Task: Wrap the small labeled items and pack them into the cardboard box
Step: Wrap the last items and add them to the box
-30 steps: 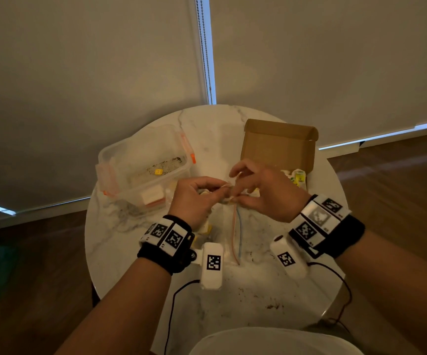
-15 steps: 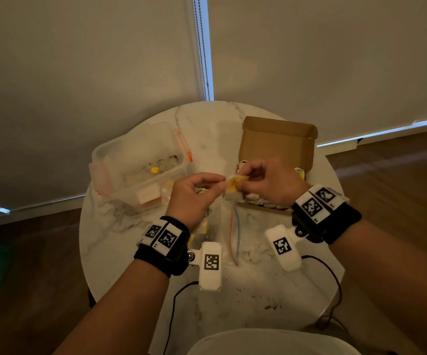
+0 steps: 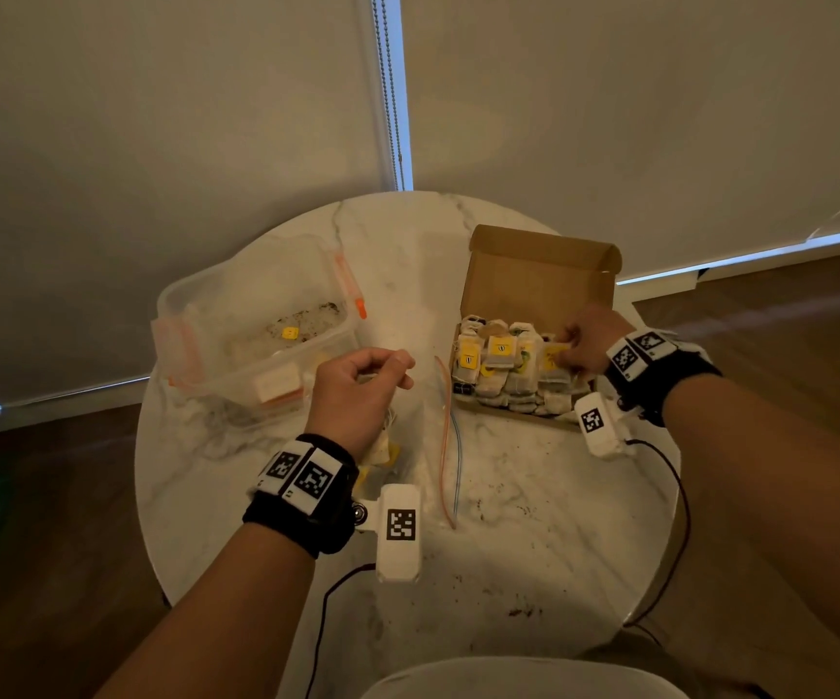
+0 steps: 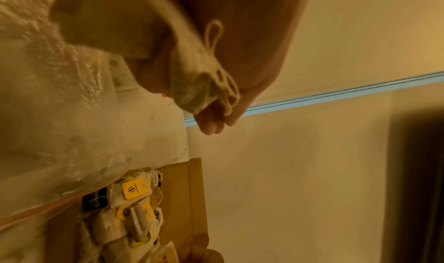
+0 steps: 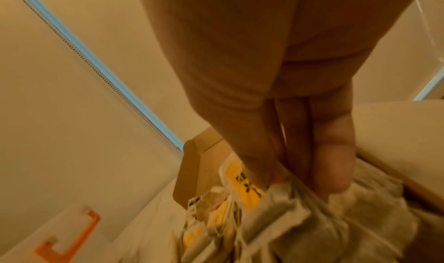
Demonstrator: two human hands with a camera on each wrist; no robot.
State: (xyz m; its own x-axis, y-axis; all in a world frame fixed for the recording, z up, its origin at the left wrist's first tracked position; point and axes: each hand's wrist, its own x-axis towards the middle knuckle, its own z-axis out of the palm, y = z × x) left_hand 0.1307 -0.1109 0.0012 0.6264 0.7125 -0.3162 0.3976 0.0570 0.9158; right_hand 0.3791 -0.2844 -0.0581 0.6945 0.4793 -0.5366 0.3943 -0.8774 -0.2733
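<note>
Filling the frame's middle, the surface (image 3: 533, 522) carries a box (image 3: 538, 280) at right, packed with wrapped bags (image 3: 501, 368), and a near-empty tub (image 3: 251, 315) at left. Right hand (image 3: 586, 345) pinches a soft, light bag (image 5: 242, 183) into the box; left hand (image 3: 357, 391) grips another bag's (image 4: 192, 90) gathered cloth.

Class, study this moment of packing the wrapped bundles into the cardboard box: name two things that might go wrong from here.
1. The cardboard box already looks crowded; the right hand pressing its yellow-labeled bundle in may push neighbouring bundles out of line.
2. The left hand holds a cloth pouch with loose string loops, which might snag.
</note>
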